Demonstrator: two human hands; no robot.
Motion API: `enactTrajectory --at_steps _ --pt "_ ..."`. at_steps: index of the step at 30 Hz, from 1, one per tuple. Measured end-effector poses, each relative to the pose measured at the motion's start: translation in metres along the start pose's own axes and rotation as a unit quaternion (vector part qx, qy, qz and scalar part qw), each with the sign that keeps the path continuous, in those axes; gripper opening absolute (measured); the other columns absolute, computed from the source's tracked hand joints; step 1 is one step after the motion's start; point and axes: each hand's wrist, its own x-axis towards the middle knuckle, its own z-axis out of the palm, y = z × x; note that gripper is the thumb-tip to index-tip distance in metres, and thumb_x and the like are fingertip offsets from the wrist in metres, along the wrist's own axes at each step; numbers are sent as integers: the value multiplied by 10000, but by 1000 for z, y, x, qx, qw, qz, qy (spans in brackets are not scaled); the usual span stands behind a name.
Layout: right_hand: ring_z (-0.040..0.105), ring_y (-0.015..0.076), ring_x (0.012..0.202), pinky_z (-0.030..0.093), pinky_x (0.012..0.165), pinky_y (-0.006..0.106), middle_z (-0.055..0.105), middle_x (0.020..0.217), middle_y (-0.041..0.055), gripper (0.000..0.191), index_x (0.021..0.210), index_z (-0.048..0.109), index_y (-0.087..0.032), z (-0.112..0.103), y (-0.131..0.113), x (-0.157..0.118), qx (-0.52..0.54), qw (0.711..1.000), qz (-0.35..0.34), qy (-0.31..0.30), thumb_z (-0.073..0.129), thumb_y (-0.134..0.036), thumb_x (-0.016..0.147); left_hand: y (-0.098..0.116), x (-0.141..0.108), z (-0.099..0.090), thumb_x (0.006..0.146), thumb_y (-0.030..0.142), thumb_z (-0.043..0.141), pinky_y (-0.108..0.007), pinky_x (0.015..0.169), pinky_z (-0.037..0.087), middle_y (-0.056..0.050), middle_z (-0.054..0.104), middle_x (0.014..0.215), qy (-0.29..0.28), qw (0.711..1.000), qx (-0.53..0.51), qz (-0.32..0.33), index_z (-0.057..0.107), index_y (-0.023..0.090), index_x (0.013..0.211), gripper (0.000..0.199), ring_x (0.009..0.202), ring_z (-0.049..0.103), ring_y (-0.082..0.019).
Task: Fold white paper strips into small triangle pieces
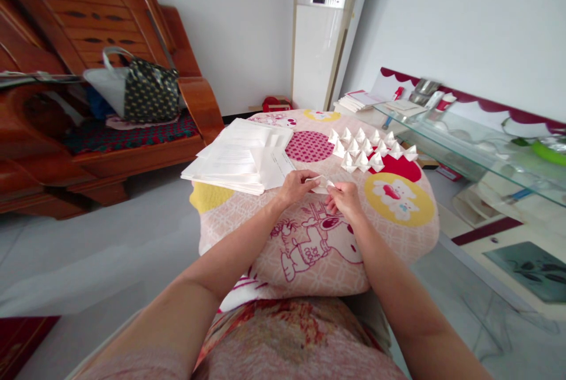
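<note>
A small piece of folded white paper (322,184) is held between my two hands, above the near middle of the cloth-covered table. My left hand (297,186) pinches its left side. At the right end, my right hand (344,197) grips it with thumb and fingers; some of those fingertips are hidden. Several folded paper boats (362,160) stand in rows on the cloth beyond my right hand. To the left of my hands lies a loose stack of white paper sheets (234,156), some with printed lines.
A pink patterned cloth (247,220) covers the table. On the right stands a glass-topped cabinet (486,161) with cups and papers on it. A wooden bench (194,102) at the left bears a black patterned bag (150,91). Behind is a tall white air conditioner (316,43).
</note>
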Motion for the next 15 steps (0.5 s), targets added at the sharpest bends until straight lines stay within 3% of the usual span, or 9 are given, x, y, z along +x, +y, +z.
enactTrajectory --at_steps 7,10,15 --pt "486 111 279 334 270 189 586 414 -4 351 559 570 -196 -3 5 1 -44 999 -1 -25 624 -310 886 -4 1 -2 851 455 661 -219 573 490 -42 752 788 3 997 68 -22 795 148 1025 378 643 652 -150" --pt "519 111 301 338 276 180 634 472 9 303 642 609 -183 -5 10 4 -33 998 -7 -51 640 -359 886 -3 0 -5 874 513 635 -211 537 432 -12 698 666 3 993 118 -23 801 163 966 397 611 615 -145" --pt "524 108 318 336 286 177 669 533 28 411 766 642 -167 -9 18 10 14 999 -33 -11 568 -543 914 -5 1 -9 932 598 538 -234 587 452 -9 667 631 35 990 133 -37 753 165 769 510 645 629 -166"
